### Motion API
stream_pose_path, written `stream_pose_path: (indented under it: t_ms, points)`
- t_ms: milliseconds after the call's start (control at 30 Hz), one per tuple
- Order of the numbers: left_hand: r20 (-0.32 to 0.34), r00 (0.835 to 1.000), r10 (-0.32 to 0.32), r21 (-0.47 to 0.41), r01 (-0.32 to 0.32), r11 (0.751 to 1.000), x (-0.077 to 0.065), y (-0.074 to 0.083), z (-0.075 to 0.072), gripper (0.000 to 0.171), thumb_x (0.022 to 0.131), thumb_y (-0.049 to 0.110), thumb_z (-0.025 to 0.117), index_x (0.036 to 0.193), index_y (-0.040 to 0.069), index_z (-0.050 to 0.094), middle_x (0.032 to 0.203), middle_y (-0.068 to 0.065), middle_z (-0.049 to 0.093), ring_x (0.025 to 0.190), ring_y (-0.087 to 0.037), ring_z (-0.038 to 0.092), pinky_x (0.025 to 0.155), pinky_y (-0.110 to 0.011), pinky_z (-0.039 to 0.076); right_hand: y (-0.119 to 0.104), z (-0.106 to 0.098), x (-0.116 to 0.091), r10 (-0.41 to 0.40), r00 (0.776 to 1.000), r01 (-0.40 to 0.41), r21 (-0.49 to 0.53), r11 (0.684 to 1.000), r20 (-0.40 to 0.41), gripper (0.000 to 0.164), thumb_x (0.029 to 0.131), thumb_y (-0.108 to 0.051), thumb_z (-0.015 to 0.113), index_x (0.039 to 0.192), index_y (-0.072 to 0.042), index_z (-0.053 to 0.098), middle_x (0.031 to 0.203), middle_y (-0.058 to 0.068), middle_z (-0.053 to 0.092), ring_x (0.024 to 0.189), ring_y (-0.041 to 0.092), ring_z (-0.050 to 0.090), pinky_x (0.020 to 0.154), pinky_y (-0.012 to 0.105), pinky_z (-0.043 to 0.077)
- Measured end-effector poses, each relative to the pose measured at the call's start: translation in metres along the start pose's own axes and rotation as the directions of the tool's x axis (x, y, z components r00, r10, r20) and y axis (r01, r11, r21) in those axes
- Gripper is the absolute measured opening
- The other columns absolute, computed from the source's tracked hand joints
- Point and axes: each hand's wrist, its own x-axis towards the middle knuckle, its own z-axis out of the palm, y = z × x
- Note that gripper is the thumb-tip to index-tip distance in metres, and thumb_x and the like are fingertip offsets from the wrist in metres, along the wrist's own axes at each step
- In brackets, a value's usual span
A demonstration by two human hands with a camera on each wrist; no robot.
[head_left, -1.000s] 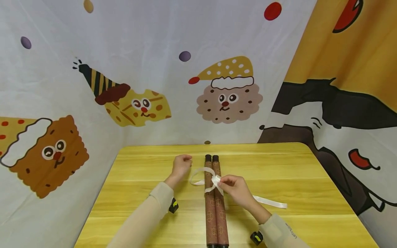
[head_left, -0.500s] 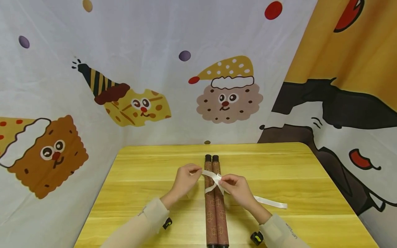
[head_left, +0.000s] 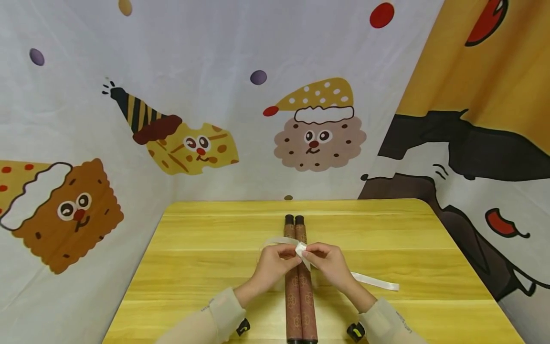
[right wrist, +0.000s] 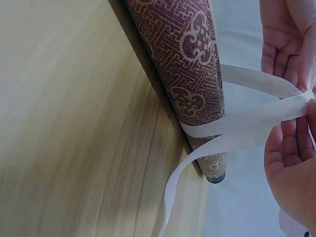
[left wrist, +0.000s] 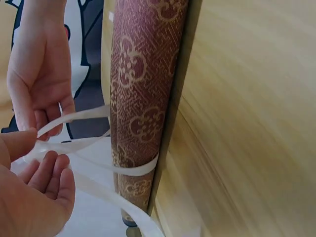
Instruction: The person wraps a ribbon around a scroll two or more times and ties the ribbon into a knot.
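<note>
Two brown patterned scrolls (head_left: pixel 293 301) with dark end knobs lie side by side, lengthwise on the table. A white ribbon (right wrist: pixel 247 118) passes round them near their far ends. Above the scrolls my left hand (head_left: pixel 272 267) pinches the ribbon between thumb and fingertips. Close beside it my right hand (head_left: pixel 333 263) also pinches the ribbon, almost touching the left fingertips. In the left wrist view the left hand (left wrist: pixel 42 197) is raised off the scrolls, with ribbon strands stretched between them. The fingers partly hide the ribbon's crossing.
A ribbon tail (head_left: pixel 375 281) trails to the right on the yellow wood-grain table (head_left: pixel 193 239). Another loop of ribbon (head_left: pixel 275 240) curves out to the left above the left hand. A white cartoon-printed cloth (head_left: pixel 240 48) hangs behind the table.
My left hand has come from left of the scrolls, taken hold of the ribbon's left strand, and moved right to meet the right hand. The right hand has stayed almost still, pinching the ribbon.
</note>
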Motion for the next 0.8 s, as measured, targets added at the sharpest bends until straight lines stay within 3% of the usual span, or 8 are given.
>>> stream_pose_path:
  t_ms: [267, 400, 500, 633, 800]
  points:
    - [-0.022, 1.0, -0.016, -0.06, 0.014, 0.998, 0.001, 0.003, 0.009, 0.028, 0.086, 0.011, 0.07, 0.112, 0.003, 0.067, 0.096, -0.006, 0.071, 0.086, -0.016, 0.067, 0.074, -0.024, 0.054, -0.005, -0.001, -0.001, 0.03, 1.0, -0.03, -0.012, 0.999, -0.001, 0.012, 0.086, -0.018, 0.07, 0.093, -0.008, 0.072, 0.092, 0.008, 0.069, 0.075, 0.015, 0.06, 0.06, 0.024, 0.05]
    - [-0.044, 0.999, -0.016, -0.046, 0.014, 0.999, 0.002, 0.004, 0.012, 0.019, 0.086, 0.01, 0.069, 0.104, 0.002, 0.071, 0.094, -0.007, 0.071, 0.084, -0.018, 0.067, 0.07, -0.023, 0.054, -0.02, -0.001, -0.005, -0.008, 1.0, 0.007, -0.036, 0.999, -0.005, 0.01, 0.087, -0.008, 0.068, 0.093, -0.002, 0.071, 0.091, 0.012, 0.069, 0.075, 0.017, 0.061, 0.062, 0.024, 0.05]
    - [-0.051, 0.998, -0.041, -0.051, 0.039, 0.998, 0.001, 0.019, 0.011, 0.015, 0.087, 0.005, 0.067, 0.099, -0.002, 0.072, 0.095, -0.012, 0.07, 0.087, -0.024, 0.066, 0.07, -0.024, 0.054, -0.03, -0.001, -0.009, -0.051, 0.999, 0.05, -0.077, 0.996, -0.017, 0.008, 0.086, -0.006, 0.069, 0.092, -0.001, 0.071, 0.089, 0.012, 0.069, 0.078, 0.022, 0.063, 0.068, 0.027, 0.052]
    - [-0.046, 0.995, -0.087, -0.037, 0.086, 0.996, 0.001, 0.022, 0.01, 0.012, 0.087, 0.006, 0.067, 0.095, 0.001, 0.074, 0.094, -0.008, 0.071, 0.087, -0.019, 0.066, 0.07, -0.024, 0.054, -0.031, 0.0, -0.011, -0.076, 0.997, 0.072, -0.114, 0.991, -0.032, 0.006, 0.085, -0.005, 0.069, 0.09, -0.002, 0.07, 0.088, 0.011, 0.07, 0.081, 0.028, 0.064, 0.074, 0.033, 0.052]
    - [-0.047, 0.993, -0.107, 0.012, 0.107, 0.994, 0.005, 0.011, 0.011, 0.01, 0.088, 0.009, 0.067, 0.093, 0.008, 0.075, 0.092, 0.001, 0.07, 0.084, -0.009, 0.064, 0.069, -0.023, 0.053, -0.019, 0.0, -0.01, -0.093, 0.992, 0.084, -0.107, 0.991, -0.087, 0.007, 0.083, -0.006, 0.072, 0.09, -0.005, 0.069, 0.089, 0.007, 0.069, 0.081, 0.024, 0.063, 0.074, 0.035, 0.052]
